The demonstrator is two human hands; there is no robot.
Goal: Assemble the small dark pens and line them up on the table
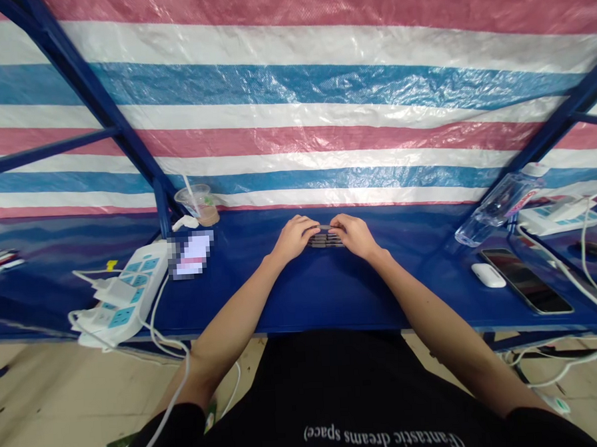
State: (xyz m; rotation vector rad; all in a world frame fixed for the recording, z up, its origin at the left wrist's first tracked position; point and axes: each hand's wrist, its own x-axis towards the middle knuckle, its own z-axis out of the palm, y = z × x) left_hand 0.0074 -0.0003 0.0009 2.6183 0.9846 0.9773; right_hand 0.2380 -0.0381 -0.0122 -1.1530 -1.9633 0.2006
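Observation:
Several slim dark pens (pixel 325 241) lie side by side across the blue table, forming a small stack. My left hand (pixel 294 238) is closed at their left end, its fingertips pinching the far one. At the right end my right hand (pixel 355 234) curls its fingers in the same way, thumb and fingers on the far pen. My fingers cover the pens' ends, and their exact details are too small to make out.
On the left are a power strip (pixel 134 292), a lit phone (pixel 194 253) with a blurred screen and a plastic cup (pixel 205 207) with a straw. To the right are a clear bottle (pixel 498 205), an earphone case (pixel 488 275), a dark phone (pixel 526 280) and cables.

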